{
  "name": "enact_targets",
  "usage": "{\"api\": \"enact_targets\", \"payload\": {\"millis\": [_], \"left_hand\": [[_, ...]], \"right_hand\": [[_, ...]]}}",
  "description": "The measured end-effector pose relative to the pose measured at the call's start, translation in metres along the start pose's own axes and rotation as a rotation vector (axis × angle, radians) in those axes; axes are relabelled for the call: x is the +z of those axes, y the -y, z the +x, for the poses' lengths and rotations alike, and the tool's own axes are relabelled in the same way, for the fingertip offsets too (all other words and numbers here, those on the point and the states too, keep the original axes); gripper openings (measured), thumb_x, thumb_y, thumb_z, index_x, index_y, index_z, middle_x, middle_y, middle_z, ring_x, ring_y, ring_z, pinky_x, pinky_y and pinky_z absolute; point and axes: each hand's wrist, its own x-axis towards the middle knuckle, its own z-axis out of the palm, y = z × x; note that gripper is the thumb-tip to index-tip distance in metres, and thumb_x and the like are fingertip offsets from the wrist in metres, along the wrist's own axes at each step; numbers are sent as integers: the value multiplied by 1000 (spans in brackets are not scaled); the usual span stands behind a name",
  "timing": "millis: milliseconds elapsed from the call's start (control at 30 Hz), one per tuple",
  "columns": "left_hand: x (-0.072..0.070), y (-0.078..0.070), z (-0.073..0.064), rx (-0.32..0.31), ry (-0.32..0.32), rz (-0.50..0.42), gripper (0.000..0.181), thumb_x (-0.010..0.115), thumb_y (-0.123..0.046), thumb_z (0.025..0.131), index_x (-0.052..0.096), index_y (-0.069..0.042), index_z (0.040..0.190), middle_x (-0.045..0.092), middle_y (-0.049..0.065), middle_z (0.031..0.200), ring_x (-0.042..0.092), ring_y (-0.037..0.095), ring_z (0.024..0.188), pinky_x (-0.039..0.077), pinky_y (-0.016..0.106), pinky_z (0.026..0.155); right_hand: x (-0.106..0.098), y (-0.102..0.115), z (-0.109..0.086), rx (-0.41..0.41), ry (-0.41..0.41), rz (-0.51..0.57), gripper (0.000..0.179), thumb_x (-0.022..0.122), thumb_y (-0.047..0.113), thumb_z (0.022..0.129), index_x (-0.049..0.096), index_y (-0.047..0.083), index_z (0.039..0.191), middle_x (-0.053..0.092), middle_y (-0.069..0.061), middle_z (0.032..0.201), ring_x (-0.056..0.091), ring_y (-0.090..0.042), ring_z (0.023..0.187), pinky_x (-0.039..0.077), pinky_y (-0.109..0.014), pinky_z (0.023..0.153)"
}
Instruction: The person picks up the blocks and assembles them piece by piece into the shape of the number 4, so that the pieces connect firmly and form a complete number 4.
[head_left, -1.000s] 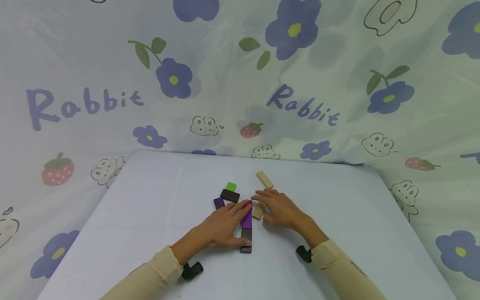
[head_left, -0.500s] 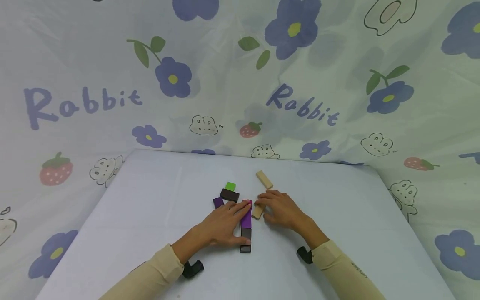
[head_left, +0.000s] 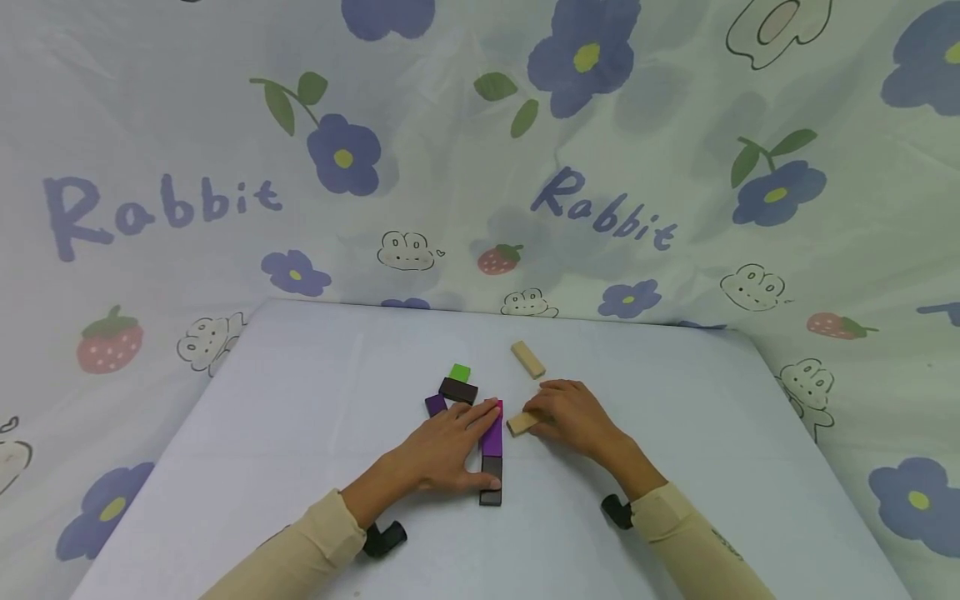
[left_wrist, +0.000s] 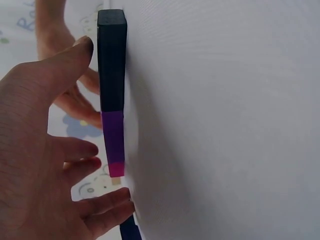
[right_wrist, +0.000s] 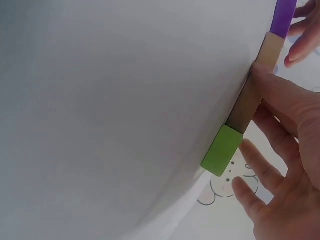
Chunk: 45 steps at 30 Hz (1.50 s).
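My left hand point(head_left: 450, 450) lies along a row of coloured blocks, its fingers fairly straight. Its thumb touches the black block point(head_left: 491, 498), and a fingertip rests at the pink end of the purple block point(head_left: 492, 437). To the right, my right hand point(head_left: 573, 417) pinches a pale wooden block point(head_left: 521, 423) between thumb and fingers, a small gap away from the purple one. In the right wrist view a green end piece point(right_wrist: 222, 150) adjoins the wooden block, below the thumb; the hand hides that part in the head view.
Left of the row lie a dark brown block point(head_left: 458, 390), a green block point(head_left: 461, 372) and a dark purple block point(head_left: 436, 406). Another wooden block point(head_left: 528, 359) is farther back. All are on a white-covered table point(head_left: 337, 367), with a patterned cloth point(head_left: 450, 167) behind.
My right hand has closed on the near wooden block and turned it, so its free end points more to the left. The left hand and its row stay put.
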Motion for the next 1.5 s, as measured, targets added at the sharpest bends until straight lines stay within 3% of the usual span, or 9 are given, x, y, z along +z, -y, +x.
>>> {"api": "enact_targets", "payload": {"millis": [267, 700, 1500], "left_hand": [[1, 1, 0, -15, 8, -7, 102, 59, -75, 85, 30, -13, 160, 28, 3, 165, 39, 33, 141, 41, 49, 110], [1, 0, -1, -11, 3, -16, 101, 60, -73, 86, 31, -11, 160, 27, 3, 166, 39, 35, 142, 41, 51, 110], [1, 0, 0, -18, 36, 1, 96, 61, -71, 87, 35, -11, 158, 31, 6, 164, 36, 35, 144, 38, 50, 113]], "right_hand": [[0, -3, -2, 28, -57, 6, 30, 84, 30, 84, 79, 18, 111, 75, 7, 108, 56, -27, 126, 37, -51, 110], [2, -3, 1, 59, -110, 1, 31, 82, 33, 86, 78, 17, 112, 74, 5, 105, 60, -21, 109, 45, -45, 96], [2, 7, 9, 96, -53, -19, 33, 82, 35, 85, 78, 16, 113, 74, 3, 107, 62, -19, 101, 49, -45, 91]]}}
